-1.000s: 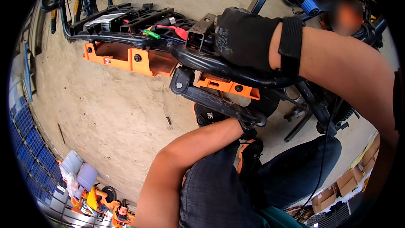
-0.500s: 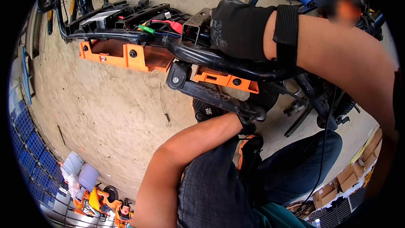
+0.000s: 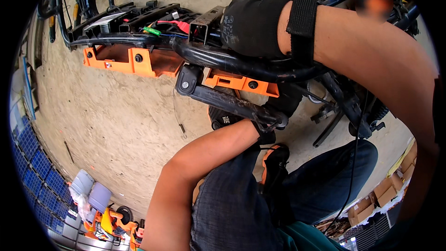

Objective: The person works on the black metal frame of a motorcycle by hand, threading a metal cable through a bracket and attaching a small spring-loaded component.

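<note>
A black tubular metal frame (image 3: 241, 65), like a small vehicle's chassis, stretches across the upper part of the head view. My right hand (image 3: 253, 28), in a black glove with a wrist strap, reaches over its top tube beside a square metal bracket (image 3: 207, 24). The fingers of that hand are hidden behind the frame. Below, my left hand (image 3: 289, 102), also gloved in black, reaches under an orange plastic panel (image 3: 241, 82), behind a black hinged metal arm (image 3: 227, 101). Its fingers are hidden too.
Wires with a red sleeve (image 3: 179, 25) and a green connector (image 3: 152, 31) lie in the frame. A second orange panel (image 3: 139, 60) hangs at its left. Cardboard boxes (image 3: 385, 190) stand at lower right, and blue crates (image 3: 32, 158) at far left. A black cable (image 3: 355, 167) hangs near my knee.
The frame and both arms appear slightly further left and up in the picture. Both hands keep about the same places on the frame.
</note>
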Demonstrator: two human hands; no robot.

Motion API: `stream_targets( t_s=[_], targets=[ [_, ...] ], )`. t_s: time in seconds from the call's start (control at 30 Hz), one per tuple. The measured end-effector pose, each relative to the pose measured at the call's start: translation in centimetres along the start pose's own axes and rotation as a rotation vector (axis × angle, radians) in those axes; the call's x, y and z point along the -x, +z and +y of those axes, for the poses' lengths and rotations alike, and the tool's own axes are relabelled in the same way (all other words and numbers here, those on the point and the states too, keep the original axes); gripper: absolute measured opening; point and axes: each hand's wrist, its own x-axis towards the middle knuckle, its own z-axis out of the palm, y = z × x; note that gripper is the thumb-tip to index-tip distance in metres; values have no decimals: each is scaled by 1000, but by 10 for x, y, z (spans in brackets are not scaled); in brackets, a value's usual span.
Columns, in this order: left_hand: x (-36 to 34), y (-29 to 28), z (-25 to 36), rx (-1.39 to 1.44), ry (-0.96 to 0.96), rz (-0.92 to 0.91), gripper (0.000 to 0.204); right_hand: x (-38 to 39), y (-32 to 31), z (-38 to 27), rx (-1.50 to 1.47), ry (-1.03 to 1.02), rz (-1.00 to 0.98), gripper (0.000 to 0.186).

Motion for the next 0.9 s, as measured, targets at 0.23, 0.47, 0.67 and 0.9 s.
stream_targets(
  t_s=[0.23,0.47,0.67,0.9],
  targets=[
    [-1,3,1,37,-14,-13,29,-1,-10,-9,-18,76,-76,22],
    [-9,13,4,165,-73,-38,30,50,-26,-10,-274,-29,184,31],
    [-11,47,21,812,-343,-34,31,187,21,-100,-938,242,132,29],
    [6,84,58,1596,-745,119,24,129,201,-151,-1291,918,716,34]
  ],
)
